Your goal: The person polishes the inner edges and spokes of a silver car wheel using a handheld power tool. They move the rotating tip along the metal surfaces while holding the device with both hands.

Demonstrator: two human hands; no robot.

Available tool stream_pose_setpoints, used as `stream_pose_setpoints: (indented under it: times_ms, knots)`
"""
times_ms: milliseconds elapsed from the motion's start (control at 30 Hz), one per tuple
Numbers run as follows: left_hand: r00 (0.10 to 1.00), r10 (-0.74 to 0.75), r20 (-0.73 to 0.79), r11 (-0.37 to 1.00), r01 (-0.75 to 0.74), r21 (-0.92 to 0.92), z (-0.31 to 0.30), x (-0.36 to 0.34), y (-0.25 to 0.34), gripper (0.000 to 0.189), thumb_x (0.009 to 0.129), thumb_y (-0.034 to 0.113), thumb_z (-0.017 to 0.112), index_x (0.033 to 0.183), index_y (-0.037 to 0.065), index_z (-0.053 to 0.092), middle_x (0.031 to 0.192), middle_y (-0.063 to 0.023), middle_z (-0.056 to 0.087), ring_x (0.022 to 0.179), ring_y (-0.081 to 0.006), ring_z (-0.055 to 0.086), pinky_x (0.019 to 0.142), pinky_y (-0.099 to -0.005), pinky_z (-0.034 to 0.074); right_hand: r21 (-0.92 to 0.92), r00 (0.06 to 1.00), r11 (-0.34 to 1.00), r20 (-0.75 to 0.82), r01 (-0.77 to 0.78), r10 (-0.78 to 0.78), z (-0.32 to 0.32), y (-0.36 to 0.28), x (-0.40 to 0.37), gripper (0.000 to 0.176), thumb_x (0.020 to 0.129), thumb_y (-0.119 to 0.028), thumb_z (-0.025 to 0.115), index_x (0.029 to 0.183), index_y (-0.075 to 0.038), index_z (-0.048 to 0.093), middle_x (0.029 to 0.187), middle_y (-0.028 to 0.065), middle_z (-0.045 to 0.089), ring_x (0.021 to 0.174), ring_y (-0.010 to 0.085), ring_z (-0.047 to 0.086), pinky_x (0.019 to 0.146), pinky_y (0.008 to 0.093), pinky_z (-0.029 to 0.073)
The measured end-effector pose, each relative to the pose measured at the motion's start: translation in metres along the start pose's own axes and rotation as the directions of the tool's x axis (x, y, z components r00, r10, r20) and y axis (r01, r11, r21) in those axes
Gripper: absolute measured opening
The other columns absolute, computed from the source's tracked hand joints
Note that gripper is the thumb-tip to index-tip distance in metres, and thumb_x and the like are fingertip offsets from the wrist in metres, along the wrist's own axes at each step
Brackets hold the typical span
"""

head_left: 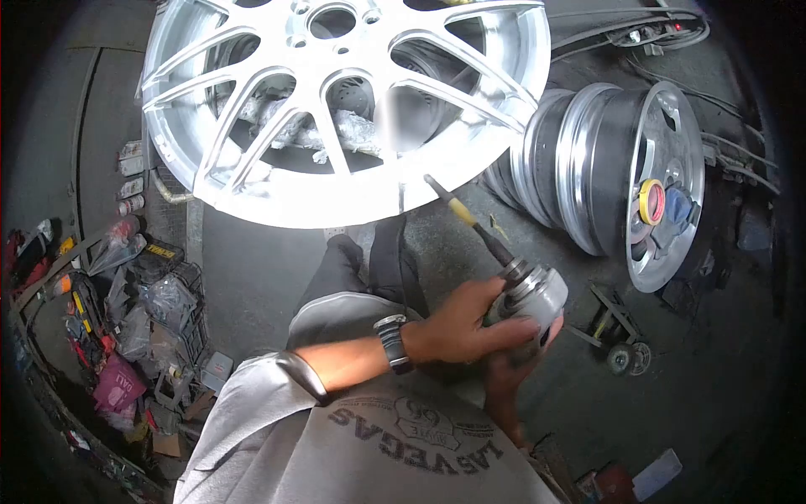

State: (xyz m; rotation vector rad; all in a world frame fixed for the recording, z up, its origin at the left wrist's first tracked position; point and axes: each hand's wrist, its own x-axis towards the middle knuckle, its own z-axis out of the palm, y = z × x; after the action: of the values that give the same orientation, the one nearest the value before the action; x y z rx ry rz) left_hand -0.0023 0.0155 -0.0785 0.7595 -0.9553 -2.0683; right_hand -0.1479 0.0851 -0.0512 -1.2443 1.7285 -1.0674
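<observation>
My left hand (462, 326), with a watch (393, 343) on its wrist, reaches across my body and wraps round the grey body of a die grinder (537, 298). My right hand (514, 370) grips the same tool from below and behind, its fingers partly hidden by the body. A long dark shaft (491, 244) with a yellow band points up and left. Its tip sits just below the outer lip of a bright silver alloy wheel (285, 202), overlapping the rim in this view. The wheel faces me, raised in front, with thin split spokes and a round centre hole.
More wheels (596, 160) lie on their sides at right, with a yellow tape roll (651, 202) on one. A small wheeled frame (617, 336) stands below. Bags and boxes (159, 311) crowd the left. Cables (672, 34) run at upper right.
</observation>
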Motion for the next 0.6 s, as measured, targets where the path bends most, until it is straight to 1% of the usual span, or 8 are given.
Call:
stream_pose_setpoints:
  times_ms: [67, 133, 267, 367, 433, 467, 533, 600]
  knots:
    - [0.999, 0.04, -0.011, 0.999, -0.04, 0.008, 0.006, 0.017, 0.003, 0.056, 0.1, 0.047, 0.069, 0.121, -0.004, 0.064, 0.106, -0.0149, 0.072, 0.099, -0.0194, 0.068, 0.087, -0.0361, 0.053, -0.023, 0.999, 0.999, -0.034, -0.038, 0.037, -0.006, 0.002, 0.011, 0.107, 0.085, -0.049, 0.083, 0.157, 0.007, 0.026, 0.142, 0.0189, 0.049, 0.128, 0.0288, 0.056, 0.104, 0.0436, 0.048]
    - [0.996, 0.084, -0.04, 0.995, -0.082, 0.049, 0.009, 0.036, 0.007, 0.064, 0.099, 0.056, 0.069, 0.12, -0.004, 0.063, 0.105, -0.0211, 0.073, 0.099, -0.0309, 0.072, 0.087, -0.0421, 0.054, -0.046, 0.995, 0.996, -0.066, -0.075, 0.071, -0.01, 0.007, 0.026, 0.11, 0.084, -0.052, 0.083, 0.157, 0.007, 0.027, 0.142, 0.0192, 0.05, 0.13, 0.0292, 0.056, 0.105, 0.0444, 0.048]
    - [0.997, 0.054, -0.049, 0.995, -0.05, 0.082, 0.014, 0.071, 0.002, 0.065, 0.098, 0.057, 0.067, 0.123, -0.003, 0.063, 0.112, -0.0256, 0.073, 0.105, -0.0393, 0.072, 0.091, -0.0458, 0.054, 0.105, 0.988, 0.99, -0.111, -0.097, 0.109, -0.019, 0.022, 0.054, 0.11, 0.085, -0.057, 0.08, 0.158, 0.007, 0.027, 0.142, 0.0179, 0.052, 0.132, 0.0293, 0.055, 0.109, 0.0448, 0.045]
    - [0.997, 0.049, -0.064, 0.991, -0.041, 0.127, 0.014, 0.093, 0.006, 0.062, 0.098, 0.05, 0.069, 0.12, -0.007, 0.062, 0.102, -0.0229, 0.074, 0.096, -0.0306, 0.074, 0.085, -0.0405, 0.055, 0.267, 0.989, 0.959, -0.083, -0.095, 0.121, -0.018, 0.023, 0.072, 0.108, 0.084, -0.053, 0.078, 0.16, 0.003, 0.026, 0.144, 0.016, 0.051, 0.132, 0.0289, 0.054, 0.111, 0.0439, 0.043]
    - [0.996, 0.057, -0.064, 0.989, -0.048, 0.139, 0.013, 0.098, 0.011, 0.059, 0.098, 0.049, 0.07, 0.116, -0.006, 0.063, 0.1, -0.0235, 0.074, 0.094, -0.0331, 0.074, 0.084, -0.0413, 0.056, 0.387, 0.985, 0.911, -0.039, -0.142, 0.17, -0.022, 0.029, 0.08, 0.108, 0.081, -0.05, 0.079, 0.161, 0.001, 0.027, 0.146, 0.0158, 0.05, 0.132, 0.0283, 0.055, 0.11, 0.0429, 0.044]
    - [0.997, 0.043, -0.062, 0.99, -0.034, 0.139, 0.013, 0.099, 0.012, 0.059, 0.098, 0.049, 0.069, 0.117, -0.006, 0.063, 0.1, -0.0234, 0.074, 0.094, -0.0333, 0.075, 0.085, -0.0414, 0.056, 0.366, 0.971, 0.906, -0.027, -0.212, 0.238, -0.024, 0.027, 0.079, 0.108, 0.078, -0.05, 0.078, 0.161, -0.001, 0.028, 0.147, 0.0153, 0.05, 0.131, 0.0274, 0.056, 0.109, 0.0425, 0.045]
    - [0.998, 0.028, -0.059, 0.989, -0.019, 0.144, 0.012, 0.093, 0.012, 0.059, 0.098, 0.049, 0.069, 0.118, -0.006, 0.063, 0.101, -0.0233, 0.075, 0.095, -0.0334, 0.075, 0.085, -0.0415, 0.056, 0.326, 0.976, 0.929, -0.066, -0.175, 0.207, -0.023, 0.037, 0.071, 0.105, 0.081, -0.051, 0.077, 0.16, -0.001, 0.029, 0.146, 0.016, 0.051, 0.129, 0.0277, 0.057, 0.108, 0.0428, 0.047]
    - [0.997, -0.021, -0.079, 0.979, 0.037, 0.202, 0.013, 0.073, 0.009, 0.064, 0.097, 0.057, 0.067, 0.118, -0.003, 0.065, 0.103, -0.0243, 0.075, 0.098, -0.0407, 0.074, 0.089, -0.0472, 0.054, 0.282, 0.978, 0.948, -0.109, -0.144, 0.181, -0.027, 0.064, 0.05, 0.103, 0.083, -0.052, 0.075, 0.159, 0.0, 0.031, 0.144, 0.0167, 0.052, 0.127, 0.0281, 0.058, 0.107, 0.043, 0.048]
